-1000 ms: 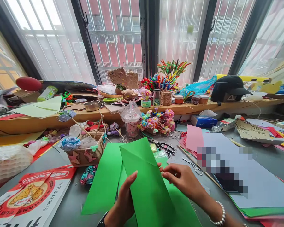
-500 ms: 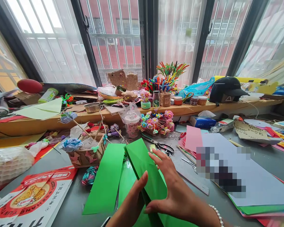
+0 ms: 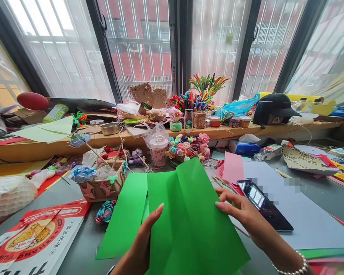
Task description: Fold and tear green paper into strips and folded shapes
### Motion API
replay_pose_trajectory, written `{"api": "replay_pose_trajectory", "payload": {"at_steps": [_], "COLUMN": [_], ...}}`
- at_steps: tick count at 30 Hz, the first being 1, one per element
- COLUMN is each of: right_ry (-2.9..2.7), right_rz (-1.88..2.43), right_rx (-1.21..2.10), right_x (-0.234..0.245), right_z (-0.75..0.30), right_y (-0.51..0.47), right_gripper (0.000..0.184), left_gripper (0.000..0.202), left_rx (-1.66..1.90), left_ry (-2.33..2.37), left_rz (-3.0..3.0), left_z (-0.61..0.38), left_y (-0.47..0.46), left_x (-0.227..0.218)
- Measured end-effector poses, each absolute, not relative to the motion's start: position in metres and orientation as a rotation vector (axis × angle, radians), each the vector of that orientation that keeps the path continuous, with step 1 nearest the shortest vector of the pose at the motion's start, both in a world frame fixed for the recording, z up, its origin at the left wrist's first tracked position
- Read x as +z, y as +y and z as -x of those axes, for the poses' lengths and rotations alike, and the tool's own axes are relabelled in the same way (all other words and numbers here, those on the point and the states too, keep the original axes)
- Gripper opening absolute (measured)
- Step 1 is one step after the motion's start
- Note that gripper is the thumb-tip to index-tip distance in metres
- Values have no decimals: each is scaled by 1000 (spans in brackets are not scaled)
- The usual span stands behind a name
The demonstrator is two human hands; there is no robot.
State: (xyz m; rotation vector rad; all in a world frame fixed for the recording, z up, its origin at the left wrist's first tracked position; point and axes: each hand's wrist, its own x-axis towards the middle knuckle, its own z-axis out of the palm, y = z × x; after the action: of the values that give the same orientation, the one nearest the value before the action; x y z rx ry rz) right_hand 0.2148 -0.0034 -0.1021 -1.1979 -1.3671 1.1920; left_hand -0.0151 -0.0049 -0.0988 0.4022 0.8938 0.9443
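Note:
A sheet of green paper (image 3: pixel 186 225) is spread open in front of me, with soft creases down its middle. My left hand (image 3: pixel 145 236) grips its left edge, the thumb lying on top and the other fingers hidden beneath. On the opposite edge my right hand (image 3: pixel 237 210) pinches the sheet between thumb and fingers. Another green paper strip (image 3: pixel 123 217) lies flat on the table to the left, partly covered by the held sheet. A sliver of further green paper shows between the two.
A woven basket (image 3: pixel 100 187) with paper flowers and a yarn ball (image 3: pixel 105 212) stand left of the papers. A printed paper bag (image 3: pixel 37 236) lies front left. At right a phone (image 3: pixel 266 208) rests on a white paper stack (image 3: pixel 312 217). Craft supplies crowd the wooden ledge (image 3: pixel 149 139) behind.
The folded green paper has been opened out into a wide sheet. My right hand has moved right to its far edge; my left hand has shifted slightly left.

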Motion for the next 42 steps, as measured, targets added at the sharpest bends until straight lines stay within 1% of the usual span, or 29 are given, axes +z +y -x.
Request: {"api": "replay_pose_trajectory", "payload": {"at_steps": [3, 6, 8, 9, 10, 11, 13, 15, 17, 19, 21, 25, 27, 29, 31, 34, 35, 36, 38, 42], "right_ry": [-1297, -1307, -1355, -1370, -1374, -1373, -1380, -1506, -1721, -1942, -2088, -2194, -2227, -2246, -2250, -2260, -2270, -2281, -2295, -2288], "right_rz": [1161, 1194, 1252, 1289, 1331, 1369, 1416, 1380, 1322, 1285, 1310, 1262, 1202, 1170, 1159, 1154, 1140, 1118, 1064, 1004], "right_rx": [1396, 1527, 1557, 1517, 1429, 1295, 925, 555, 225, 138, 236, 646, 749, 796, 826, 863, 884, 905, 942, 936], "right_x": [-116, -129, -136, -138, -138, -136, -126, -108, -86, -66, -52, -42, -44, -47, -50, -48, -46, -43, -36, -27], "right_z": [-224, -230, -233, -234, -234, -232, -226, -214, -199, -184, -174, -172, -178, -184, -188, -187, -184, -182, -177, -175], "right_y": [-9, -14, -14, -12, -9, -5, 3, 13, 22, 31, 40, 58, 65, 69, 70, 68, 68, 67, 64, 58], "right_gripper": [24, 23, 20, 20, 26, 38, 58, 59, 58, 45, 33, 24, 22, 23, 24, 23, 22, 21, 21, 20], "left_gripper": [16, 15, 18, 20, 21, 21, 20, 22, 29, 33, 33, 35, 37, 38, 40, 60, 61, 56, 43, 14], "left_rx": [928, 897, 833, 796, 772, 756, 736, 697, 653, 640, 634, 634, 671, 801, 1028, 1279, 1323, 1318, 1104, 697], "left_ry": [999, 1037, 1009, 982, 955, 937, 923, 907, 879, 859, 860, 843, 865, 960, 1100, 1389, 1482, 1533, 1522, 1362], "left_rz": [-396, -412, -424, -430, -431, -426, -415, -425, -475, -549, -605, -606, -659, -805, -1038, -1537, -1752, -1947, -2231, -2451], "left_z": [26, 34, 37, 38, 37, 36, 31, 26, 24, 24, 27, 38, 44, 49, 52, 48, 43, 37, 22, 4], "left_y": [-8, -13, -16, -18, -19, -20, -22, -22, -21, -20, -20, -19, -14, -5, 5, 19, 23, 26, 31, 39], "left_x": [-101, -103, -103, -102, -100, -98, -94, -90, -89, -89, -90, -90, -87, -80, -66, -38, -29, -21, -10, -4]}}
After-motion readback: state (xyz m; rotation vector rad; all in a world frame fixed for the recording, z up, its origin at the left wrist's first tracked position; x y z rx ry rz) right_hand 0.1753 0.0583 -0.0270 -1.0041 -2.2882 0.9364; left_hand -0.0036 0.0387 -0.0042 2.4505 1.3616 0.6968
